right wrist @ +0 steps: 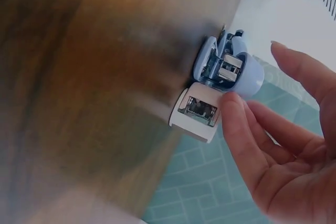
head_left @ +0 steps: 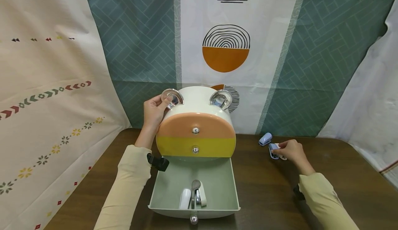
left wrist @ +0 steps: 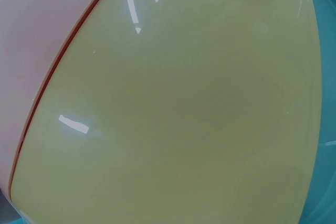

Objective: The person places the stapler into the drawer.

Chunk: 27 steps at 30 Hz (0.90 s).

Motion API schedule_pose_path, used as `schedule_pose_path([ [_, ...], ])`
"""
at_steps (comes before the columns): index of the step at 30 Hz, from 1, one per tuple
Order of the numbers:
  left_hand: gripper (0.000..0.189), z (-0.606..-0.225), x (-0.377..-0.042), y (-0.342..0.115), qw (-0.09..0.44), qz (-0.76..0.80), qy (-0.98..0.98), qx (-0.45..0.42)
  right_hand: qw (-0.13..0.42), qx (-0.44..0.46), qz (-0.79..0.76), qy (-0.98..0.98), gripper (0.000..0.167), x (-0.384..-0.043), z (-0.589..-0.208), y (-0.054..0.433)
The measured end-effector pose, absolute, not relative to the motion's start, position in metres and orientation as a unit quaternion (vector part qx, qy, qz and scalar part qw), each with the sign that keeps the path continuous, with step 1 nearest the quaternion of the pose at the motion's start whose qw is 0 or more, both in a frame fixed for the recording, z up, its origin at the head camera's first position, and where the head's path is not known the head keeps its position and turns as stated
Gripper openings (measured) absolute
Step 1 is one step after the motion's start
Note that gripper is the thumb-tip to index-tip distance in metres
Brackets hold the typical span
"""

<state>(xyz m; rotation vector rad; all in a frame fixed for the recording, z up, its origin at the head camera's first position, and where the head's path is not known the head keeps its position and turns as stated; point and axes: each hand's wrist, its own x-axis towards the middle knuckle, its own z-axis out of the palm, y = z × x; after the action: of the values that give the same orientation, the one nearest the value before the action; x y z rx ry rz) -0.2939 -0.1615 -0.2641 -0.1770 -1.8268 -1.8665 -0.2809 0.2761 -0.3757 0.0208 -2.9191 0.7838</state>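
Observation:
A rounded white box (head_left: 199, 98) with an orange and yellow front panel (head_left: 199, 126) stands on the table. My left hand (head_left: 154, 110) grips its left ear-like chrome ring (head_left: 172, 98), thumb on the front. The left wrist view shows only a glossy curved surface (left wrist: 178, 108) close up. To the right, my right hand (head_left: 293, 151) reaches to small staplers. In the right wrist view, one fingertip is right at a white stapler (right wrist: 194, 111) beside a blue stapler (right wrist: 247, 74); the thumb stands apart. Another light-blue stapler (head_left: 265, 139) lies just behind them.
Below the panel, a pale green drawer (head_left: 168, 174) stands out toward me. It holds a white object (head_left: 185, 199) and a white stapler-like piece (head_left: 202, 193); a metal rod ending in a ball (head_left: 194, 219) crosses its front edge. Patterned cloths (head_left: 143, 33) hang behind the brown table (head_left: 258, 188).

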Motion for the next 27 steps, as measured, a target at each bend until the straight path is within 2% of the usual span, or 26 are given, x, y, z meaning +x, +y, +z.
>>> schedule_pose_path([
  [4,0.030,-0.265,-0.295,-0.161,0.262,-0.688,-0.674,-0.067,0.065,-0.001,0.246,-0.967,0.044,-0.285,-0.378,0.274],
  [11,0.029,-0.266,-0.296,-0.162,0.265,-0.682,-0.679,-0.061,0.088,-0.027,0.228,-0.969,0.026,-0.289,-0.380,0.265],
  [14,0.029,-0.266,-0.297,-0.163,0.264,-0.680,-0.682,-0.060,0.092,-0.035,0.224,-0.970,0.025,-0.290,-0.382,0.261],
  [17,0.031,-0.266,-0.297,-0.163,0.264,-0.679,-0.683,-0.061,0.101,-0.033,0.221,-0.969,0.031,-0.290,-0.383,0.259],
  [21,0.031,-0.265,-0.297,-0.162,0.266,-0.682,-0.678,-0.063,0.108,-0.023,0.217,-0.970,0.026,-0.289,-0.383,0.259],
  [24,0.028,-0.265,-0.296,-0.162,0.266,-0.685,-0.675,-0.062,0.107,-0.015,0.218,-0.970,0.015,-0.287,-0.383,0.260],
  [27,0.026,-0.264,-0.296,-0.162,0.269,-0.683,-0.677,-0.058,0.110,0.000,0.226,-0.968,0.017,-0.284,-0.380,0.260],
])
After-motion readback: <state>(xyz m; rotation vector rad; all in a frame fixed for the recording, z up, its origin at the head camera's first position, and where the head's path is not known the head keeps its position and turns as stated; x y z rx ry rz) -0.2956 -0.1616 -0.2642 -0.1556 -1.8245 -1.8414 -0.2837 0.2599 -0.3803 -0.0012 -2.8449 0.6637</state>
